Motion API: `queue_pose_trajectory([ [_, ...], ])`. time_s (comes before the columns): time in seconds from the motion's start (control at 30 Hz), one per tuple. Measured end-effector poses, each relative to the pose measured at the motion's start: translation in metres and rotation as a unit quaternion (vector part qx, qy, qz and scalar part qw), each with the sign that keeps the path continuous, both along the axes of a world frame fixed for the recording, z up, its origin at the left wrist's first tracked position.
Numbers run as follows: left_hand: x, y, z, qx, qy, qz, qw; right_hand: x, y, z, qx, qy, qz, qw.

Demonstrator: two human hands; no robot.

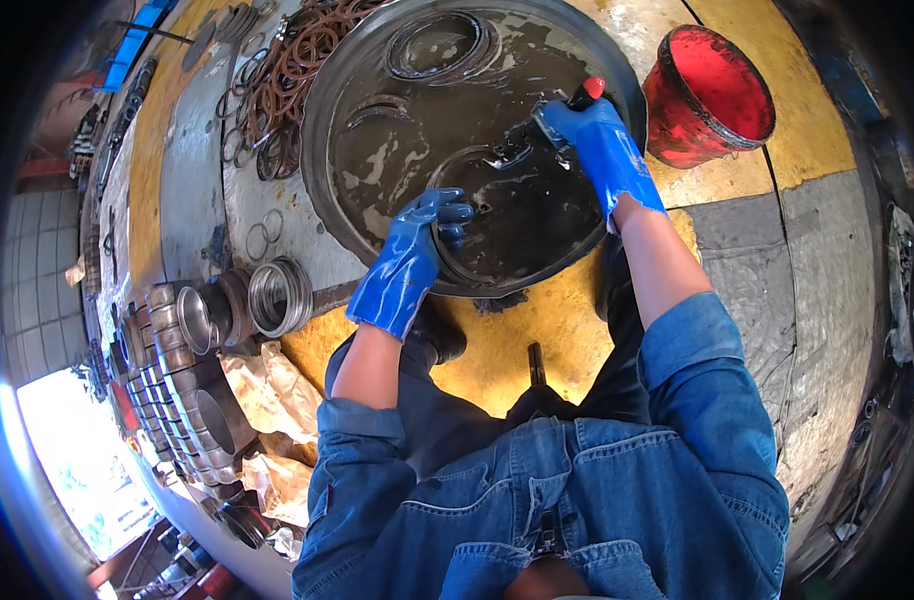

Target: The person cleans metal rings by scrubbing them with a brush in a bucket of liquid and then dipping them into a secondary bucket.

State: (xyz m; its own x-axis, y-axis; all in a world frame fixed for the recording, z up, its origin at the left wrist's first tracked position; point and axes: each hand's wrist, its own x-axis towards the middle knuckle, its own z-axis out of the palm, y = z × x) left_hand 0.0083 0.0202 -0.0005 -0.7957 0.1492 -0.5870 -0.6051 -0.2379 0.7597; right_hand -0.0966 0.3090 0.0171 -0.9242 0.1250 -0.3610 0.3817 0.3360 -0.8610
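Note:
A wide round metal basin [322, 190] of dark, oily liquid stands in front of me. My left hand [429, 225], in a blue rubber glove, curls its fingers over the near left edge of a large dark ring [445, 262] lying partly under the liquid. My right hand [575, 122], gloved alike, is closed around a brush with a red-tipped black handle [589, 92]. The brush's wet dark head [515, 150] is over the far part of that ring. Further back in the basin lie stacked rings [432, 75] and a curved piece [377, 110], partly submerged.
A red bucket [712, 95] stands right of the basin. Many brown rings [312, 60] are heaped at its left. Nearer on the left are stacked silver rings [280, 297], metal cylinders [217, 420] and brown paper [272, 390]. A grey mat [742, 260] covers floor at the right.

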Motion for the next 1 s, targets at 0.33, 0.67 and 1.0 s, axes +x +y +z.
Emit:
queue_pose_trajectory([
  [0.33, 0.007, -0.007, -0.015, -0.065, 0.162, 0.078, 0.982, 0.034, -0.098, 0.027, -0.107, 0.058, 0.264, 0.957],
  [0.67, 0.009, -0.009, -0.009, -0.078, 0.126, 0.086, 0.985, 0.007, -0.084, -0.014, -0.184, 0.041, 0.165, 0.968],
  [1.0, 0.009, 0.001, 0.007, -0.044, 0.123, 0.092, 0.987, 0.003, -0.077, -0.014, -0.002, 0.003, 0.089, 0.996],
])
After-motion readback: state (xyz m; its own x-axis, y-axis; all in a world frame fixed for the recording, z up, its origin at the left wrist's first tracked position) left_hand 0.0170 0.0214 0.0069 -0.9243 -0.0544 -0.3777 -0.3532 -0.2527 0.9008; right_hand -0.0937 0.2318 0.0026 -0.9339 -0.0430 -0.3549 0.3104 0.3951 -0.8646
